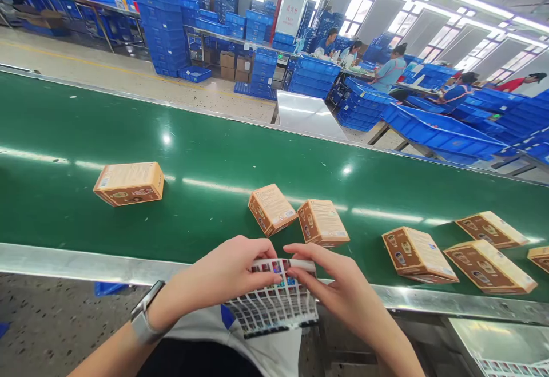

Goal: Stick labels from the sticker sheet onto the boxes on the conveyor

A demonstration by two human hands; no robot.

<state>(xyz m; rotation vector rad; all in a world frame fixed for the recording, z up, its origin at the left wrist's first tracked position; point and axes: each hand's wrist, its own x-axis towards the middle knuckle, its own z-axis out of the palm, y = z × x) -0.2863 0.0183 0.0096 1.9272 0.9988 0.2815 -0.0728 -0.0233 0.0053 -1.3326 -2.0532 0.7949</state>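
Note:
My left hand point(234, 271), with a watch on its wrist, grips a sheet of stickers point(274, 308) from its left side, thumb on top. The sheet carries rows of small dark pictures on white; it bends toward its upper edge and hangs over my lap. My right hand point(332, 271) pinches the sheet's upper right corner between thumb and fingers. Whether a single sticker is between those fingertips I cannot tell. Just beyond my hands, two brown and cream cartons point(272, 208) point(323, 222) lie on the green conveyor belt point(206, 131).
Another carton point(128, 183) lies on the belt to the left, and several more point(418, 254) sit to the right. A metal rail point(107, 262) edges the belt near me. More sticker sheets point(510, 367) lie at lower right. Beyond are blue crates point(313, 71) and several seated people.

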